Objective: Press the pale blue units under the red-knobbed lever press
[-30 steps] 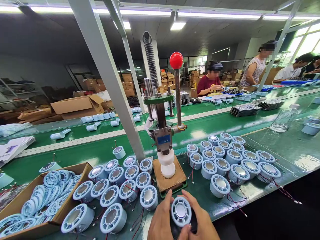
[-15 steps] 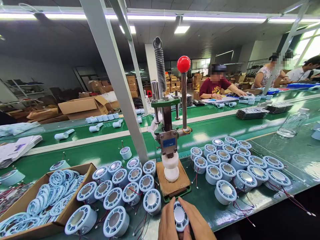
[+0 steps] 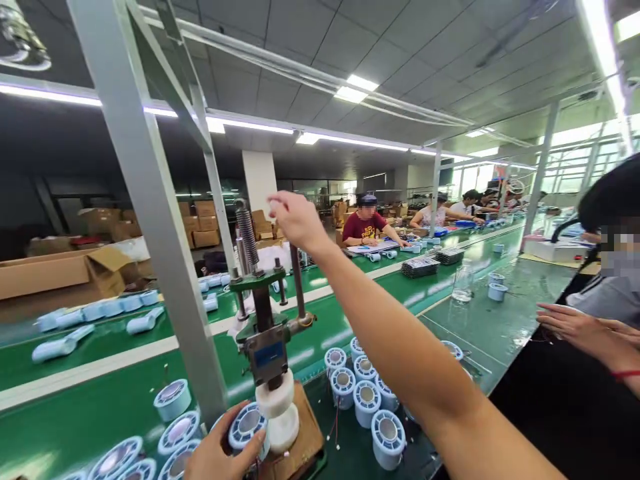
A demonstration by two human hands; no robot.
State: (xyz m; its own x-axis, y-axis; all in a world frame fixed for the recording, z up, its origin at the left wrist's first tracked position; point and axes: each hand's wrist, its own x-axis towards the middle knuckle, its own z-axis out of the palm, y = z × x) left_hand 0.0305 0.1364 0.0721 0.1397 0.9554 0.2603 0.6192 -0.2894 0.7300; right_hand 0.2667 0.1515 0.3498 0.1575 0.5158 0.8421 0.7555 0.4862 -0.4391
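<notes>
My left hand (image 3: 225, 443) is closed on a light blue round part (image 3: 249, 427) with a slotted rim and silver centre, just left of the press's white lower pad (image 3: 284, 430). Above that pad is the white upper pad (image 3: 275, 395) of the hand press (image 3: 269, 350). My right hand (image 3: 296, 217) is raised and closed at the top of the press lever (image 3: 297, 280), whose red ball is hidden by the hand.
Finished-looking blue round parts (image 3: 367, 395) stand right of the press, others (image 3: 179, 430) left. A metal post (image 3: 160, 220) rises left of the press. At the right, a person's hands (image 3: 583, 330) are near the bench edge.
My right hand has left the blue part and risen to the lever top. My left hand has brought the part beside the press pads. The view has turned right and up.
</notes>
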